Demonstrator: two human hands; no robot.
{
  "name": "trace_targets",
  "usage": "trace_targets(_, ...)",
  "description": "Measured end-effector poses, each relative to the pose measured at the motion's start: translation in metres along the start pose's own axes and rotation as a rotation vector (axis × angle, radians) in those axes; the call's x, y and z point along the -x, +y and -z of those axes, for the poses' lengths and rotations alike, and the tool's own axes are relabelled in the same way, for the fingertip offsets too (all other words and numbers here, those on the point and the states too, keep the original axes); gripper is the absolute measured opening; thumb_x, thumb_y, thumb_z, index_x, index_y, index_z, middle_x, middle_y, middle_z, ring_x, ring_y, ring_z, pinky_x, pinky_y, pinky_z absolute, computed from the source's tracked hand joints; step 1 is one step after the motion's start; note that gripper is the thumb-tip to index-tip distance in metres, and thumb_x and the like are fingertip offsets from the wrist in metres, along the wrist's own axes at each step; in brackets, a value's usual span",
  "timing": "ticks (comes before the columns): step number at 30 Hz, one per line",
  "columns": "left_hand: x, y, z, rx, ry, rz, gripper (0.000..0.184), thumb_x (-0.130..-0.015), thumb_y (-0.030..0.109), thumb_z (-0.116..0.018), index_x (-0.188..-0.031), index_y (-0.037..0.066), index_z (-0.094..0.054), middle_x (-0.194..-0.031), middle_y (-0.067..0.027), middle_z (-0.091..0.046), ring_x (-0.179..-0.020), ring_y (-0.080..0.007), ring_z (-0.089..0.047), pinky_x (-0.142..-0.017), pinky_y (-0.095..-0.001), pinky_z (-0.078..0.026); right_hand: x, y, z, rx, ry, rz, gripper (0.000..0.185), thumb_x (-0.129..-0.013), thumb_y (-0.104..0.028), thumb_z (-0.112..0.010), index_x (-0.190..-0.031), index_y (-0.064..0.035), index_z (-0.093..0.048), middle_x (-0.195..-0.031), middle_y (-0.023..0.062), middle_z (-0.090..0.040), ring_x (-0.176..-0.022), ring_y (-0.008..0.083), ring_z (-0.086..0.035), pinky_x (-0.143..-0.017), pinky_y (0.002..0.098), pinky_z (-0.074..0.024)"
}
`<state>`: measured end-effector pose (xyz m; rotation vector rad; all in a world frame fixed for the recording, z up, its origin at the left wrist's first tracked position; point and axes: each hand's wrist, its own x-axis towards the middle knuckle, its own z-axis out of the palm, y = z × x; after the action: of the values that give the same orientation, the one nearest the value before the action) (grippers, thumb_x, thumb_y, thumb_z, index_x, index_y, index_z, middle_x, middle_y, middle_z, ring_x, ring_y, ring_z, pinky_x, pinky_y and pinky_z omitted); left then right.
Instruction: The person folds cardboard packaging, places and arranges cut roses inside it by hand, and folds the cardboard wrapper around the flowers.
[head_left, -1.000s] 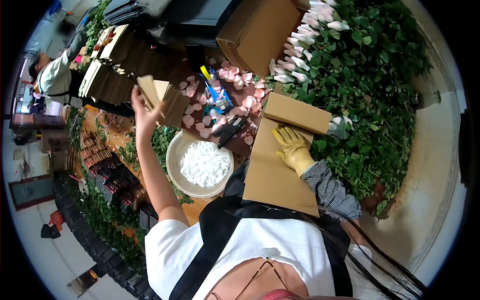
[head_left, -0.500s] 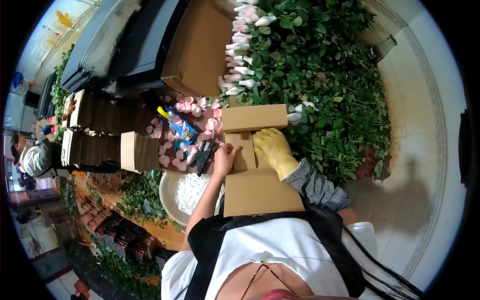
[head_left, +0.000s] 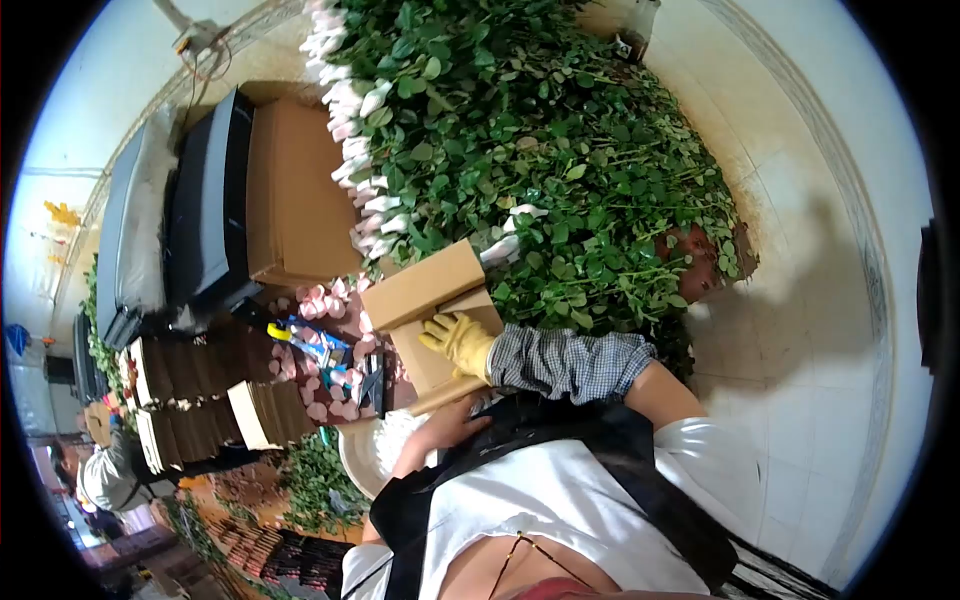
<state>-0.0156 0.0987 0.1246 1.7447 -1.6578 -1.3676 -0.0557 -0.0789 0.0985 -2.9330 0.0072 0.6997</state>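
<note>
My right hand (head_left: 458, 345), in a yellow glove, lies on a brown cardboard sheet (head_left: 418, 362) with its fingers spread. Across the far end of this sheet rests a corrugated cardboard piece (head_left: 425, 284). My left hand (head_left: 450, 424) is bare and low, against the sheet's near edge and the black apron. Its fingers are partly hidden, so its grip is unclear. Pale pink roses wrapped in white (head_left: 368, 215) stick out beyond the corrugated piece.
Leafy stems (head_left: 560, 170) pile up ahead and right. Left of the sheet are pink petals (head_left: 318, 300), a black stapler-like tool (head_left: 373, 385) and a white tub (head_left: 358, 455). Farther left stand cardboard stacks (head_left: 268, 412), an open box (head_left: 300, 190) and another person (head_left: 108, 478).
The near part of the cardboard sheet no longer lies flat toward my body. My left hand has moved from its left side down to the near edge. The view has swung right.
</note>
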Motion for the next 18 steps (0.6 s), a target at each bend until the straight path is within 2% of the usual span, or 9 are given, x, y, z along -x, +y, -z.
trace_targets(1,-0.006,-0.008,-0.013,-0.186,0.163,0.08,0.057,-0.097,0.031,-0.064,-0.144,0.006,-0.045,-0.146,-0.0228,-0.048,-0.133,-0.0381,-0.047,-0.109,-0.0403,-0.039,-0.001,0.0,0.002,-0.023,-0.014,0.0,0.107,-0.077,-0.056,-0.072,-0.158,-0.0115,-0.019,-0.165,0.0125,-0.021,-0.15,0.0328,-0.023,-0.119,0.046,-0.0219)
trace_targets(3,0.0,0.021,0.005,-0.054,0.078,0.027,0.05,-0.091,0.026,-0.069,-0.133,0.004,-0.055,-0.136,-0.027,-0.054,-0.129,-0.0404,-0.05,-0.108,-0.043,-0.04,-0.006,0.003,0.005,-0.007,-0.029,-0.025,0.107,-0.078,-0.054,-0.073,-0.159,-0.0129,-0.018,-0.166,0.0117,-0.02,-0.15,0.0323,-0.023,-0.118,0.0476,-0.0228)
trace_targets(5,0.008,0.049,0.032,-0.119,0.204,0.251,0.023,-0.094,0.027,-0.065,-0.105,0.009,-0.074,-0.076,-0.0179,-0.07,-0.077,-0.03,-0.071,-0.074,-0.0394,-0.055,-0.002,-0.001,0.001,-0.021,-0.014,-0.009,0.105,-0.078,-0.054,-0.072,-0.159,-0.0143,-0.019,-0.166,0.0109,-0.019,-0.151,0.0322,-0.022,-0.118,0.0503,-0.0233)
trace_targets(7,-0.003,0.037,0.051,-0.428,0.482,0.429,0.019,-0.094,0.027,-0.064,-0.1,0.013,-0.075,-0.069,-0.016,-0.069,-0.069,-0.0315,-0.07,-0.066,-0.0422,-0.055,-0.018,0.0,-0.015,-0.107,-0.008,-0.007,0.104,-0.078,-0.054,-0.072,-0.159,-0.015,-0.019,-0.166,0.0105,-0.019,-0.151,0.0319,-0.022,-0.117,0.0511,-0.0235)
trace_targets(11,-0.027,-0.018,0.046,-0.631,0.29,0.43,0.028,-0.095,0.036,-0.057,-0.104,0.013,-0.07,-0.081,-0.0182,-0.072,-0.075,-0.0374,-0.07,-0.066,-0.0476,-0.056,-0.003,0.0,-0.004,-0.138,0.106,-0.024,0.068,-0.092,-0.04,-0.062,-0.151,-0.0136,-0.041,-0.163,0.0103,-0.028,-0.148,0.0297,-0.029,-0.116,0.0477,-0.0281)
trace_targets(13,-0.029,-0.016,0.047,-0.649,0.229,0.412,0.029,-0.094,0.037,-0.058,-0.108,0.014,-0.071,-0.081,-0.019,-0.072,-0.076,-0.037,-0.071,-0.067,-0.0465,-0.056,-0.007,0.017,-0.026,-0.217,0.368,0.115,0.052,-0.09,-0.026,-0.062,-0.139,-0.0107,-0.053,-0.147,0.0106,-0.051,-0.131,0.0282,-0.052,-0.107,0.039,-0.0423)
trace_targets(15,-0.033,-0.006,0.049,-0.618,0.246,0.427,0.03,-0.093,0.038,-0.059,-0.106,0.015,-0.073,-0.081,-0.0188,-0.072,-0.077,-0.0364,-0.071,-0.067,-0.0459,-0.056,0.047,0.056,0.009,-1.154,0.143,0.267,0.048,-0.099,-0.03,-0.058,-0.141,-0.0091,-0.051,-0.14,0.0132,-0.058,-0.12,0.0238,-0.062,-0.103,0.0354,-0.0483)
trace_targets(17,-0.033,-0.005,0.048,-0.567,0.301,0.449,0.028,-0.093,0.038,-0.061,-0.104,0.017,-0.075,-0.08,-0.0177,-0.072,-0.077,-0.0355,-0.071,-0.068,-0.0455,-0.057,0.113,0.094,0.031,-1.601,0.396,0.36,0.05,-0.099,-0.029,-0.06,-0.143,-0.0086,-0.049,-0.141,0.011,-0.057,-0.127,0.0226,-0.056,-0.107,0.0374,-0.0456)
trace_targets(18,-0.034,-0.007,0.045,-0.569,0.344,0.452,0.025,-0.092,0.038,-0.062,-0.101,0.018,-0.075,-0.079,-0.0165,-0.072,-0.075,-0.0354,-0.071,-0.067,-0.0449,-0.057,0.115,0.119,0.003,-1.417,0.723,0.172,0.047,-0.098,-0.022,-0.061,-0.142,-0.0091,-0.051,-0.141,0.0104,-0.057,-0.128,0.0231,-0.055,-0.107,0.0391,-0.0454)
